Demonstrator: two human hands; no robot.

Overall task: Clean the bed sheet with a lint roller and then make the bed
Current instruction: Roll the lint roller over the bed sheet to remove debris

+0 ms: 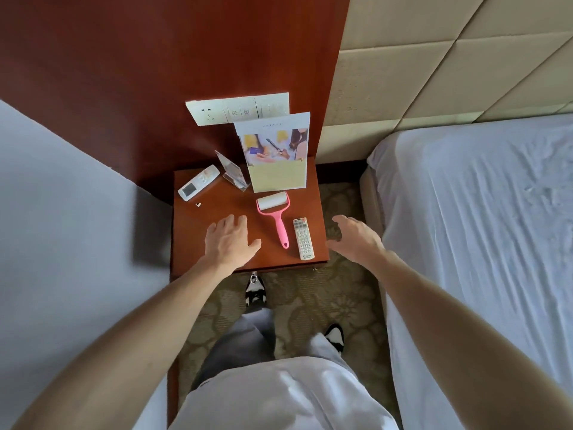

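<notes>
Lying flat on the wooden counter, the pink lint roller points its handle toward the person, just beside a grey remote on its right. The left hand is spread wide with straight fingers, left of the handle; it seems to hover over the wood, though contact is hard to judge. The right hand hangs past the counter's right edge, fingers loosely curled, holding nothing. The wrinkled white bed sheet lies to the right.
</notes>
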